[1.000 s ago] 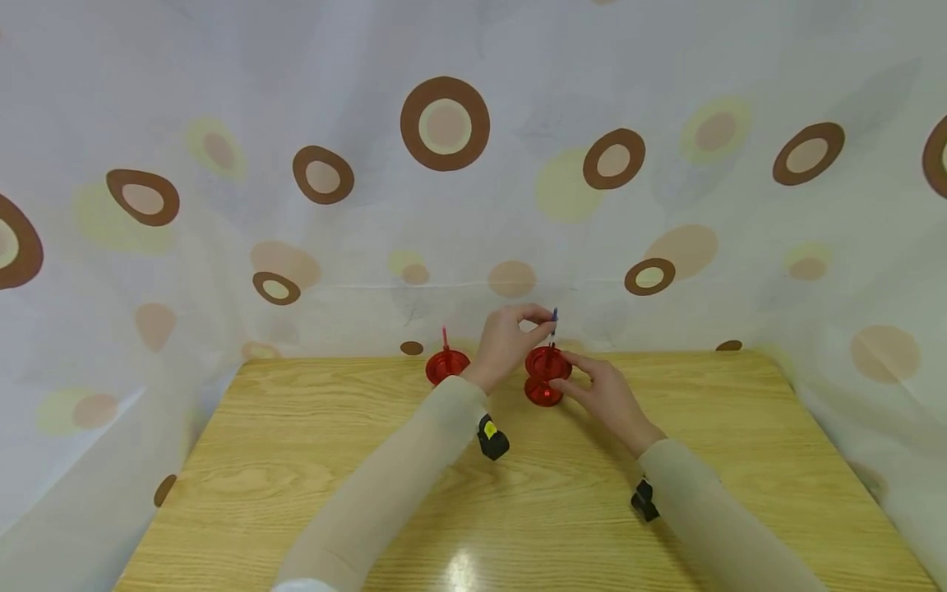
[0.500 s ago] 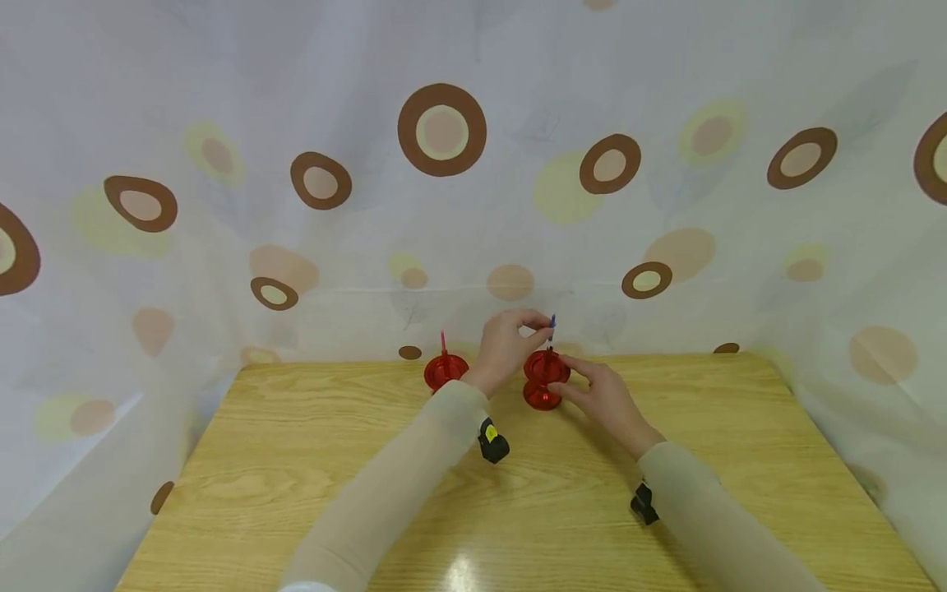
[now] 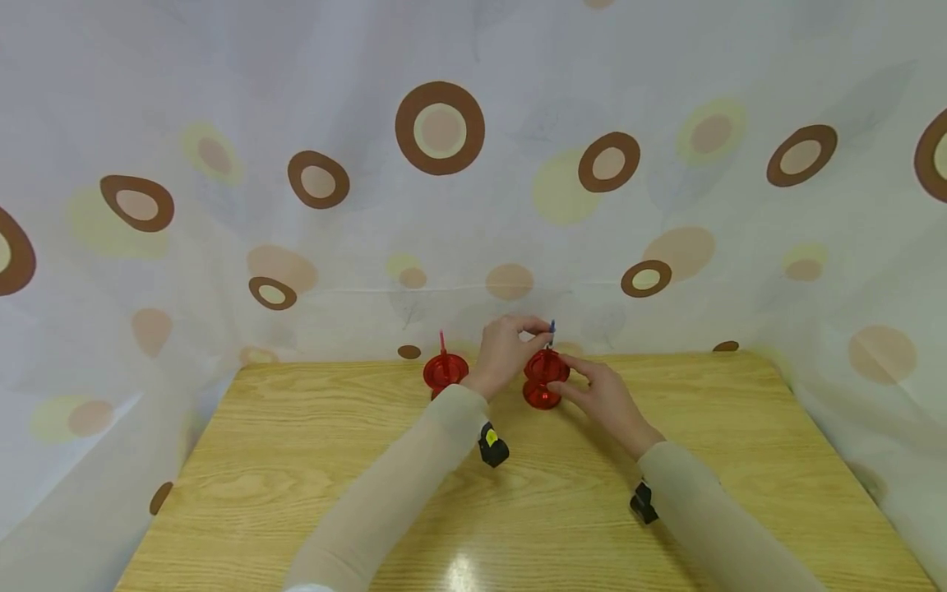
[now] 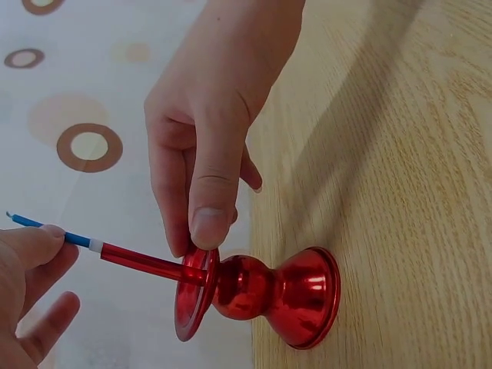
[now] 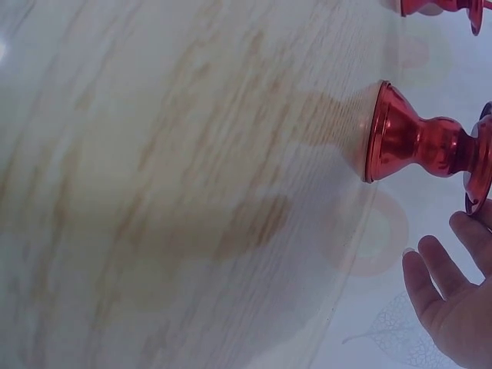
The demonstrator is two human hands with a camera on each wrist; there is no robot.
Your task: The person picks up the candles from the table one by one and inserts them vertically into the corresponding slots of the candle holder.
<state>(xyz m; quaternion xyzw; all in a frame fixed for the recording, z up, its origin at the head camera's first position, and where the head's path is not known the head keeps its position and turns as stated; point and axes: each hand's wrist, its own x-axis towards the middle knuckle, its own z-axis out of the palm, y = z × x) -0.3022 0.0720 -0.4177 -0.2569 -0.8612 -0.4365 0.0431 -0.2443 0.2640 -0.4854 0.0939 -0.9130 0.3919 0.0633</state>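
- Lowered a touch since a second ago, the left hand (image 3: 505,349) now carries the thin candle (image 4: 115,253) nearer the top of the red candlestick (image 3: 545,380); the right hand (image 3: 601,393) has barely shifted on the holder.
- Left fingertips (image 4: 40,240) pinch the candle at its blue upper end, thumb and forefinger closed round the stick, while the red lower part runs down from the fingers into the middle of the candlestick's top dish.
- Right thumb (image 4: 211,201) and forefinger grasp the rim of that dish from the side away from the left hand, the thumb pad pressed on the dish edge just beside the candle's foot.
- From the right wrist view the remaining right fingers (image 5: 440,270) lie straight and relaxed, apart from the holder's stem.
- Standing upright on the wooden table (image 3: 311,460), the candlestick sits directly beneath the left fingers, its flared base flat on the board.
- A second red candlestick (image 3: 445,370), with a red candle (image 3: 442,341) upright in it, stands on the far side of the left wrist, well apart from either hand's fingers.
- A circle-patterned curtain (image 3: 444,131) hangs behind the table.
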